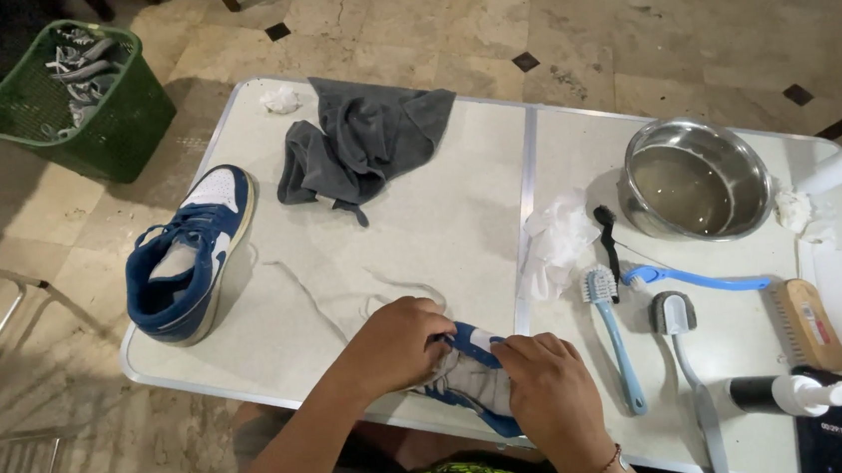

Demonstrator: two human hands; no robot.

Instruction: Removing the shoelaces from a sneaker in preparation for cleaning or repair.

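Both our hands close on a blue-and-white sneaker [472, 378] at the table's [440, 225] near edge: left hand [394, 344] curled tight around its opening, right hand [554, 396] pressing flat just beside. We judge steady bracing essential. Brushes [614, 331] lie beyond the right fingers.

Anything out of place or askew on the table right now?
The blue-and-white sneaker sits at the table's left edge, its heel slightly overhanging. A loose white lace trails across the top. Nothing looks spilled.
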